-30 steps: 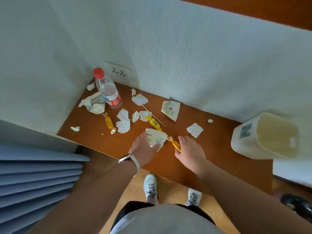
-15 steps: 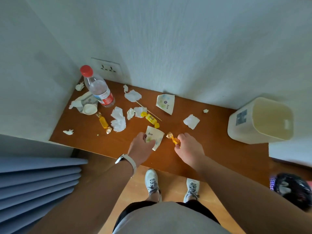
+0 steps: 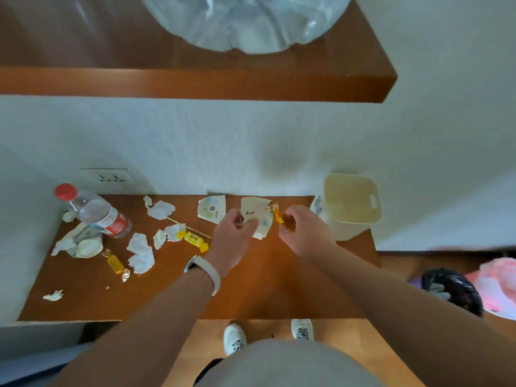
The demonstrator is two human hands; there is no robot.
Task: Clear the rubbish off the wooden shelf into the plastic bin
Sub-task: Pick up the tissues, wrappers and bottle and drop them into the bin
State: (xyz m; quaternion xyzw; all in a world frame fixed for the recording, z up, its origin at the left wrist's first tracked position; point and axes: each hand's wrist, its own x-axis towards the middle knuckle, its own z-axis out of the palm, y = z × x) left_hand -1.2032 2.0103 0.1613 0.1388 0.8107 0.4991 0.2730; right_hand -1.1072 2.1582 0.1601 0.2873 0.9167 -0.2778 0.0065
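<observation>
My left hand [image 3: 233, 241] is lifted above the wooden shelf [image 3: 251, 291] and pinches a cream printed paper piece [image 3: 258, 216]. My right hand [image 3: 303, 231] holds an orange candy wrapper [image 3: 276, 215] just left of the cream plastic bin [image 3: 350, 205], which stands at the shelf's right end with its mouth open. Still on the shelf lie a second printed paper piece [image 3: 211, 208], crumpled tissues [image 3: 141, 252], a yellow candy [image 3: 193, 238], an orange candy [image 3: 115, 263], a thin stick [image 3: 192, 228], a plastic bottle [image 3: 96, 212] with a red cap and a crushed paper cup [image 3: 83, 244].
A second wooden shelf [image 3: 195, 82] juts out overhead with a clear plastic bag [image 3: 245, 20] on it. A wall socket [image 3: 107, 177] sits behind the bottle. A black bin bag [image 3: 453, 289] and pink cloth [image 3: 497, 283] lie on the floor at right. My shoes [image 3: 234, 337] stand below.
Both hands have risen from the shelf's front edge and moved right toward the bin, carrying the paper piece and the orange wrapper. The camera tilted up, revealing the upper shelf.
</observation>
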